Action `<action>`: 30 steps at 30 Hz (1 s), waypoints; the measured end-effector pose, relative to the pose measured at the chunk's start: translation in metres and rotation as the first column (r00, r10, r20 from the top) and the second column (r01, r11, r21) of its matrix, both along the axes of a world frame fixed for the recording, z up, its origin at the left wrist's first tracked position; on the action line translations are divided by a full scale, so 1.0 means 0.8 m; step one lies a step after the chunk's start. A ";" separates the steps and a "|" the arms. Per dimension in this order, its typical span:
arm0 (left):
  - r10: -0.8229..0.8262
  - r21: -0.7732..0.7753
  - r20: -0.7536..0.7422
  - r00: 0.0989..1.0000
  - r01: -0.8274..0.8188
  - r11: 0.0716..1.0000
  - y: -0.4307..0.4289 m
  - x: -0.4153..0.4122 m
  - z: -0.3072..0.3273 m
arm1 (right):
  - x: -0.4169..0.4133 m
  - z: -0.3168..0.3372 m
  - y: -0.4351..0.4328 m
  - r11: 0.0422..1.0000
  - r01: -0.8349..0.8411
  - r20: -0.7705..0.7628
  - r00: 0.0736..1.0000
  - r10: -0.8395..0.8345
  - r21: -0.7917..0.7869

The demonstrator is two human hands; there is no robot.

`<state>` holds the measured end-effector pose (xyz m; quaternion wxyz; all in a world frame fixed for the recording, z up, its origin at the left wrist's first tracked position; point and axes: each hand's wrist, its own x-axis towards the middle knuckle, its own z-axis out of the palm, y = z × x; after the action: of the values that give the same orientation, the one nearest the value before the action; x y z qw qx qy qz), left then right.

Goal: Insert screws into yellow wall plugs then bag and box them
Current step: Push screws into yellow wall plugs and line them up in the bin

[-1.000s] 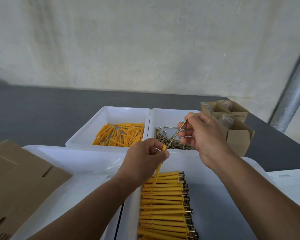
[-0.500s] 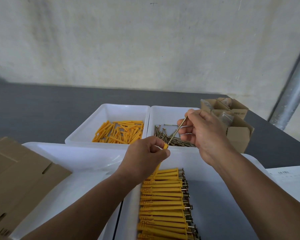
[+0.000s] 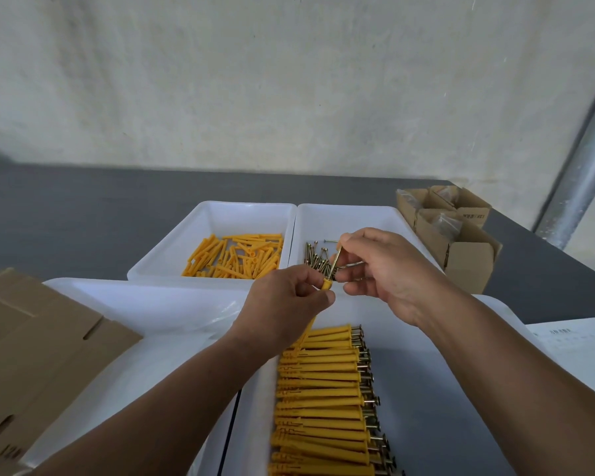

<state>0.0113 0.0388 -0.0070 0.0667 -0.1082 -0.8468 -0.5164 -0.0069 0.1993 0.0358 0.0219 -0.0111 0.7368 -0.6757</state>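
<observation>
My left hand (image 3: pixel 282 309) grips a yellow wall plug (image 3: pixel 326 285), its top end poking out above the fingers. My right hand (image 3: pixel 389 273) pinches a screw (image 3: pixel 334 262) whose tip sits in the plug's open end. Both hands hover over the near white tray (image 3: pixel 454 424), where a row of plugs with screws in them (image 3: pixel 323 393) lies side by side. A far white tray (image 3: pixel 200 235) holds loose yellow plugs (image 3: pixel 236 257). The tray to its right (image 3: pixel 358 218) holds loose screws (image 3: pixel 318 259).
Flat cardboard (image 3: pixel 31 348) lies at the left over another white tray (image 3: pixel 145 304) with clear plastic bags (image 3: pixel 225 312). Small open cardboard boxes (image 3: pixel 461 242) stand at the far right. White paper (image 3: pixel 574 348) lies near the right. A metal pole (image 3: pixel 584 166) rises by the wall.
The screw has gone deeper into the plug, and my right hand has come down closer to my left. The view has shifted slightly.
</observation>
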 end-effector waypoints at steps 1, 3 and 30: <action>0.002 -0.005 -0.005 1.000 -0.002 1.000 0.001 0.001 0.001 | 0.001 0.001 0.001 1.000 -0.015 0.008 1.000 0.015 0.012; 0.005 -0.012 -0.011 1.000 -0.005 1.000 0.001 0.002 0.002 | 0.003 0.004 0.002 0.998 -0.052 0.022 0.998 0.051 0.045; -0.138 -0.393 0.046 0.989 0.145 0.908 0.010 0.016 0.004 | 0.022 0.016 0.017 0.379 -0.382 0.249 0.901 0.356 0.843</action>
<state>0.0237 0.0471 -0.0040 -0.0015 -0.1760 -0.9240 -0.3395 0.0109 0.2126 0.0483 0.1836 -0.1532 0.9542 -0.1798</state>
